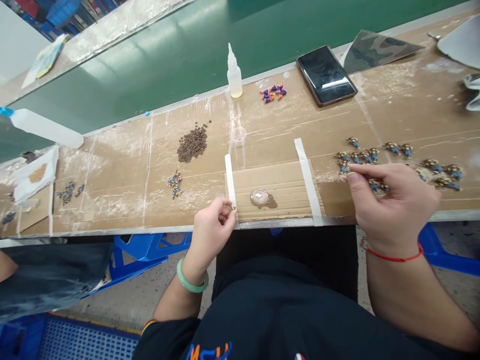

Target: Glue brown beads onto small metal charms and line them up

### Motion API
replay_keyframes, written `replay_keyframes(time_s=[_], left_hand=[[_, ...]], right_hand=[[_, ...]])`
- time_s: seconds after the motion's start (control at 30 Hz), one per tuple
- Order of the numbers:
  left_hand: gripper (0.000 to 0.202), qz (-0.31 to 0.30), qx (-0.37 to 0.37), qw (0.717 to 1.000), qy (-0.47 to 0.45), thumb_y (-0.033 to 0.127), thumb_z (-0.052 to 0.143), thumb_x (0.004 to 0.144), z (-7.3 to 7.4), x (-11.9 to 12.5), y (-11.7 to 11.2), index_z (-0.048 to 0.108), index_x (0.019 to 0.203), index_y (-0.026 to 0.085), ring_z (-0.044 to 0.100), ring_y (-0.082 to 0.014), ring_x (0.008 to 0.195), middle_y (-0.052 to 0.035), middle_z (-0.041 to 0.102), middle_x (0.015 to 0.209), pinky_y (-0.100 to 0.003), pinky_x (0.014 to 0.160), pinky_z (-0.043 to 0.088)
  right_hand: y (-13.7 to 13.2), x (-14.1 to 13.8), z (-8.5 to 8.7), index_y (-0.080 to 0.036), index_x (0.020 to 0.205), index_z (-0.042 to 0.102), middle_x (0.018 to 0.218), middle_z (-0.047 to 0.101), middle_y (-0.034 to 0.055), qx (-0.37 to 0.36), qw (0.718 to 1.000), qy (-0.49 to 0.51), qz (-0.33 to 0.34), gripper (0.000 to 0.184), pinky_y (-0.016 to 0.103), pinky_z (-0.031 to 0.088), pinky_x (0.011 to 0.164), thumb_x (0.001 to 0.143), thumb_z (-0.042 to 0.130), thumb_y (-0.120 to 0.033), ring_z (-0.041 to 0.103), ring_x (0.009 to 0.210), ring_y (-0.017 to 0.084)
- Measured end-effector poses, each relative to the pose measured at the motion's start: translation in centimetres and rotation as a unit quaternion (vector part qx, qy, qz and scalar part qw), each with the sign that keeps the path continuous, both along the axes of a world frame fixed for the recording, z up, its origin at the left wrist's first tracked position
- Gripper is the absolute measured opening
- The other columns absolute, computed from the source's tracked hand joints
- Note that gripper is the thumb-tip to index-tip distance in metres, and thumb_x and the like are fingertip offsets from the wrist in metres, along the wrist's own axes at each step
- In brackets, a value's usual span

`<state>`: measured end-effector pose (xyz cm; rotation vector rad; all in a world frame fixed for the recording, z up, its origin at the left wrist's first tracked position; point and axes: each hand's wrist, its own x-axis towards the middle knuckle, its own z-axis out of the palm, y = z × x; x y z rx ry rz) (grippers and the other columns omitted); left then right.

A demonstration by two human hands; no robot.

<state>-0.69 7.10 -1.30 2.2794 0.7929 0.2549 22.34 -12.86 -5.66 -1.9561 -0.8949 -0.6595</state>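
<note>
My left hand (pixel 214 225) is closed in a pinch at the left tape strip of a cardboard pad. A tiny figurine (pixel 233 208) shows at its fingertips, mostly hidden by them. Over on the right, my right hand (pixel 393 205) has thumb and forefinger pinched at a small blue-and-tan figurine (pixel 343 167), at the left edge of a spread group of similar figurines (pixel 365 156). Between my hands, a small round clear dish (pixel 259 197) with liquid rests on the cardboard pad (pixel 283 180). Farther left lies a small cluster of figurines (pixel 174 184).
Behind the pad are a pile of small brown discs (pixel 192 143), a clear ring-shaped lid (pixel 238 134), a dropper bottle (pixel 234 75), purple-and-orange pieces (pixel 273 92) and a dark phone-like device (pixel 327 76). A white bottle (pixel 47 129) lies at far left. Another person's dark clothing (pixel 52 275) shows lower left.
</note>
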Motion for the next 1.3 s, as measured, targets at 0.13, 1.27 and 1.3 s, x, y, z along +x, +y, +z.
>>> replay_keyframes(time_s=[0.13,1.27,1.3], left_hand=[[0.013,0.007,-0.031,0.999,0.005,0.023,0.065,0.087,0.1,-0.2,0.0,0.056,0.097,0.022,0.059,-0.0124,0.055,0.0062,0.061,0.063,-0.026,0.059,0.047],[0.006,0.040,0.205,0.975,0.082,0.018,0.066,0.078,0.1,3.2,17.2,0.069,0.073,0.022,0.064,-0.0264,0.095,-0.0055,0.070,0.089,-0.044,0.096,0.050],[0.007,0.029,0.211,0.973,0.090,0.018,0.066,0.078,0.1,3.3,17.3,0.068,0.072,0.022,0.063,-0.0268,0.096,-0.0055,0.069,0.088,-0.044,0.096,0.049]], right_hand=[[0.1,-0.2,0.1,-0.021,0.089,0.077,0.082,0.076,0.0045,-0.007,1.000,0.026,-0.002,0.014,0.031,0.054,0.068,0.091,0.065,-0.029,0.071,0.073,0.020],[0.1,0.7,-0.2,-0.023,0.084,0.074,0.075,0.074,0.0051,-0.028,1.000,-0.001,-0.010,0.012,0.034,0.052,0.063,0.090,0.068,-0.031,0.069,0.065,0.022],[0.1,0.8,-0.2,-0.023,0.085,0.074,0.075,0.074,0.0051,-0.026,1.000,-0.002,-0.008,0.011,0.034,0.052,0.063,0.090,0.068,-0.031,0.069,0.065,0.022]])
